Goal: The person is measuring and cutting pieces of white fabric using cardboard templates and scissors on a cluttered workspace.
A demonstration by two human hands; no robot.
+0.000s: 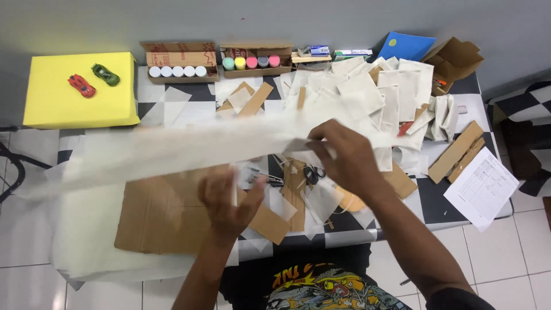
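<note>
A long sheet of thin white fabric (172,146) stretches, blurred by motion, from the table's left edge toward the middle. My right hand (344,158) pinches its right end above the table. My left hand (227,201) grips the same sheet lower down, over a flat brown cardboard panel (155,215). Under my hands lie black scissors (311,174), cardboard strips and small white fabric pieces.
A pile of white fabric pieces (373,92) covers the table's back right. Two open boxes of paint pots (178,70) (252,62) stand at the back. A yellow box (80,92) carries two toy cars. A printed sheet (482,186) lies at the right edge.
</note>
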